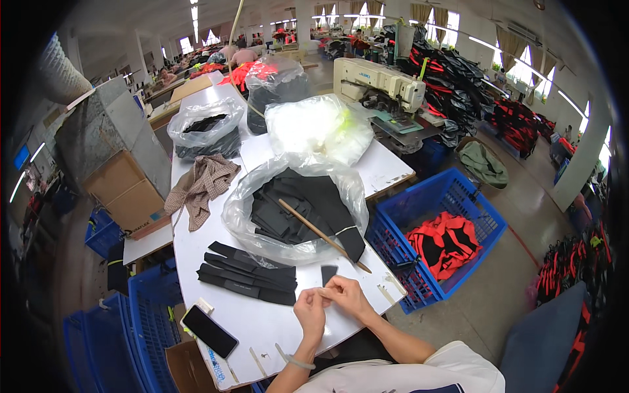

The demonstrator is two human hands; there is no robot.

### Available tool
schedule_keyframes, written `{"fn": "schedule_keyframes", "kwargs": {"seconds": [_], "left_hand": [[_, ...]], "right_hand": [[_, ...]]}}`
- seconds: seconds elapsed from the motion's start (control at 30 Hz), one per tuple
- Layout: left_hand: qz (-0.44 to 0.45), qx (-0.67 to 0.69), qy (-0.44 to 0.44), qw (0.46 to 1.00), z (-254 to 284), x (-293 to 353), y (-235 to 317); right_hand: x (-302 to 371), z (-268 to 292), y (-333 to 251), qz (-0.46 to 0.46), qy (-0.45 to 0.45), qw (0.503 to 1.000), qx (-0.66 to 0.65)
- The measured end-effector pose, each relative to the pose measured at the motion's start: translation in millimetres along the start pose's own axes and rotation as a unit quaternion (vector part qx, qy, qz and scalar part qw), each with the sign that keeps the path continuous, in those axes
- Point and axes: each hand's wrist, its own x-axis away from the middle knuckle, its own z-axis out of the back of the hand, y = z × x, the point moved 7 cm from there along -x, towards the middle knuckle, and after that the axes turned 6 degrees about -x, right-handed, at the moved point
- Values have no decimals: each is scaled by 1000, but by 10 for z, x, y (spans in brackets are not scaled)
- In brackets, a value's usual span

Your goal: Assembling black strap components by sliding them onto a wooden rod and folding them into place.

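My left hand (310,313) and my right hand (348,296) meet over the near part of the white table (262,340), fingers closed and pinching together. Whatever lies between the fingertips is too small to make out. Just beyond them is a small dark grey piece (329,272), perhaps fabric. Left of the hands lie several black fabric strips (246,280), fanned in a row. A clear plastic bag (239,213) stands open farther off, full of black cut pieces (327,200). Across it rests a pointed wooden stick (313,226).
A black phone (209,331) lies at the table's left edge, near a checked cloth (204,187). On the right stands a blue crate (386,229) holding red-and-black pieces (449,245). Filled plastic bags (318,128) and a sewing machine (380,82) stand at the back.
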Motion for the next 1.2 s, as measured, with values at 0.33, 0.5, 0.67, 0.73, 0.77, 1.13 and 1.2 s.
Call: {"fn": "schedule_keyframes", "kwargs": {"seconds": [0.33, 0.5, 0.67, 0.73, 0.77, 1.13, 1.2], "left_hand": [[59, 215, 2, 975, -302, -180, -122], [211, 328, -134, 911, -282, -302, -169], [227, 390, -234, 861, -348, -304, 173], [199, 366, -226, 881, -304, -297, 237], [98, 241, -114, 959, -156, -341, 259], [218, 257, -172, 926, -200, -121, -13], [232, 266, -161, 922, -189, -98, 22]], "right_hand": [[-31, 82, -106, 125, 190, 964, 135], [-181, 176, -367, 137, 176, 967, -121], [-361, -21, -88, -135, -36, 784, -605], [-386, -16, -133, -136, -31, 833, -535], [-382, 4, -165, -133, -18, 877, -461], [-246, 150, -158, -46, 49, 968, -242], [-214, 153, -152, -36, 49, 972, -226]]}}
